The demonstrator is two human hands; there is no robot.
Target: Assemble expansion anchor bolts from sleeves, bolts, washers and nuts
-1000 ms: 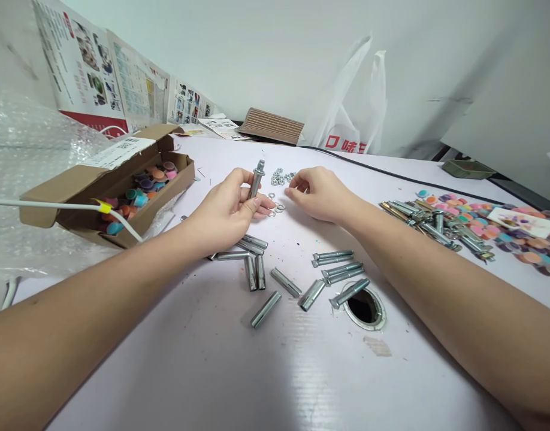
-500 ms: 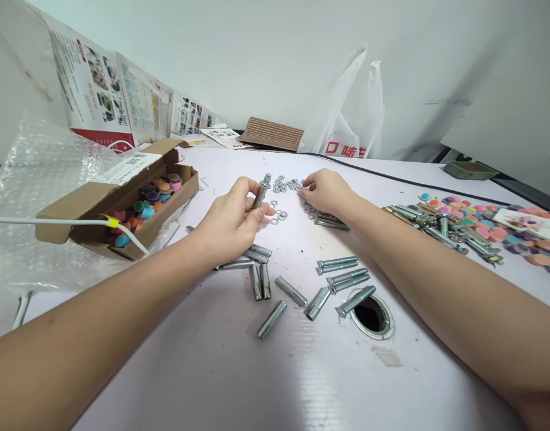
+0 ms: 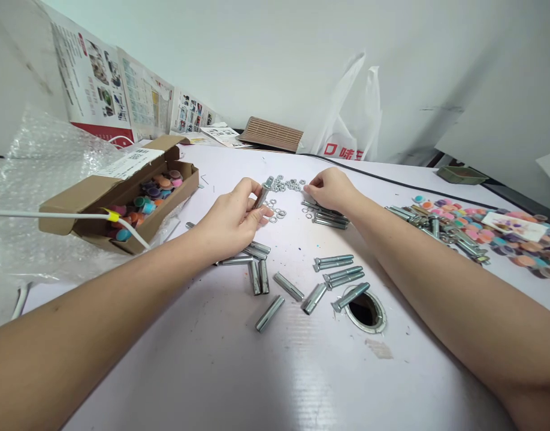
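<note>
Left hand [image 3: 233, 220] has its grip closed around a metal anchor bolt [image 3: 262, 197], tilted with its threaded end up, above the bench [image 3: 185, 371]. Right hand [image 3: 332, 189] curls its thumb and fingers beside loose nuts [image 3: 281, 185] towards the far edge; whether it pinches anything cannot be told. Washers [image 3: 281, 213] lie between the hands. Towards the near edge lie metal sleeves [image 3: 270, 313] and loose bolts [image 3: 352, 296], one overlapping a round hole's rim [image 3: 380, 322]. Towards the left edge stands a cardboard box [image 3: 178, 193]; heaped bolts [image 3: 467, 242] and scattered caps [image 3: 523, 261] lie towards the right edge.
</note>
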